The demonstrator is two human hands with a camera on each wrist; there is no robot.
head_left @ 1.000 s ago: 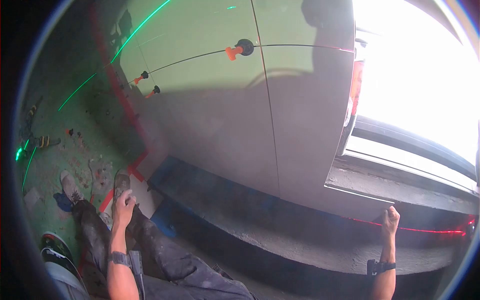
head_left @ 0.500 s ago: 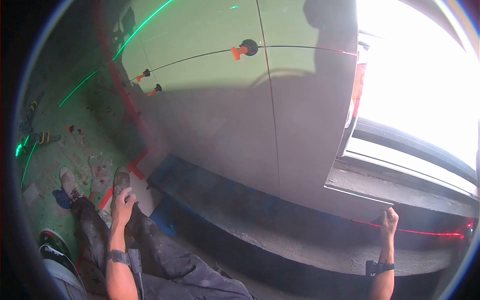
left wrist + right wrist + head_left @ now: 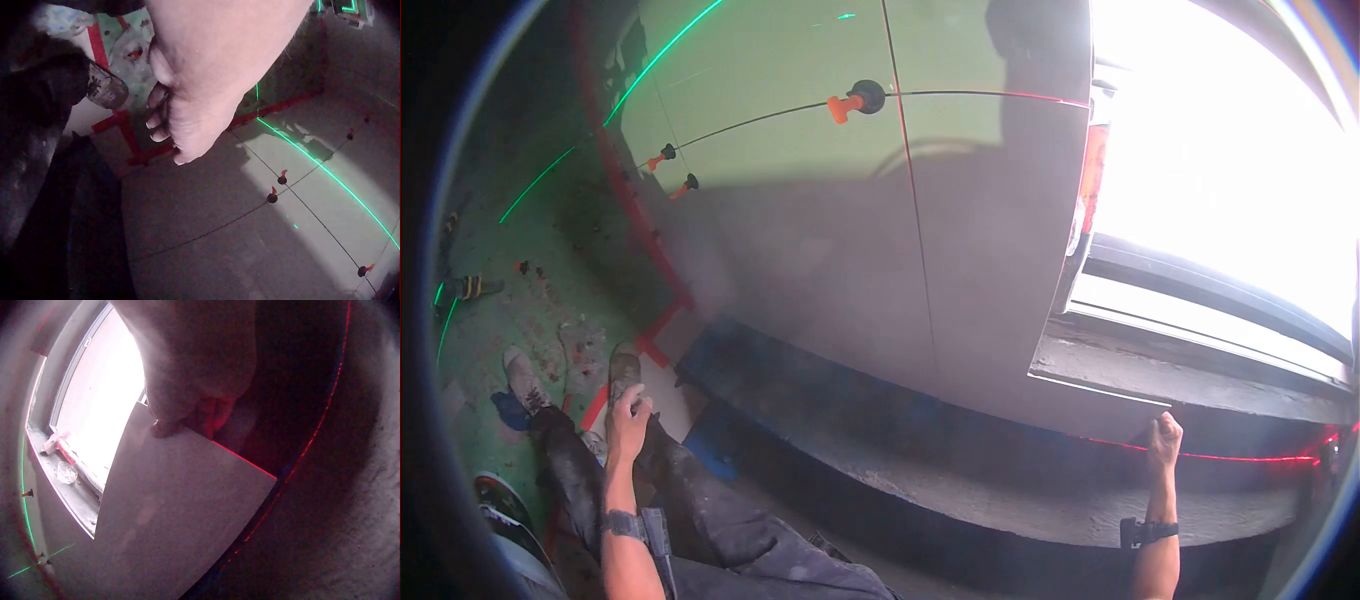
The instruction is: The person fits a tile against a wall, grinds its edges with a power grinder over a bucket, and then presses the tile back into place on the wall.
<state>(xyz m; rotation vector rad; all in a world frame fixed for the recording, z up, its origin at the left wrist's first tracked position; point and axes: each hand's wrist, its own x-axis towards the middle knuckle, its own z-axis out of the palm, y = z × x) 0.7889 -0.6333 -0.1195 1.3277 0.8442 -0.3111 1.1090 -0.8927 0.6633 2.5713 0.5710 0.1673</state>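
My right hand (image 3: 1166,440) pinches the edge of a large pale wall tile (image 3: 1000,300), just below the window sill. In the right wrist view, the thumb of this hand (image 3: 194,369) lies on the tile's face (image 3: 175,506) and the other fingers go over the edge, partly hidden in shadow. My left hand (image 3: 630,425) hangs over my leg with loosely curled fingers and holds nothing. From the left wrist view, the same hand (image 3: 206,87) appears in front of the tiled wall (image 3: 200,212), apart from it.
A long dark ledge (image 3: 1020,480) runs under the tiles. Black knobs with orange handles (image 3: 841,109) sit at the tile joints. The bright window (image 3: 1220,160) has a rough sill (image 3: 1100,365). Laser lines cross wall and floor. Another person's shoe (image 3: 500,500) shows at lower left.
The head view has swung slightly, so the whole scene sits a little further left. My right hand stays at the tile's edge, and the left hand still hangs over my leg.
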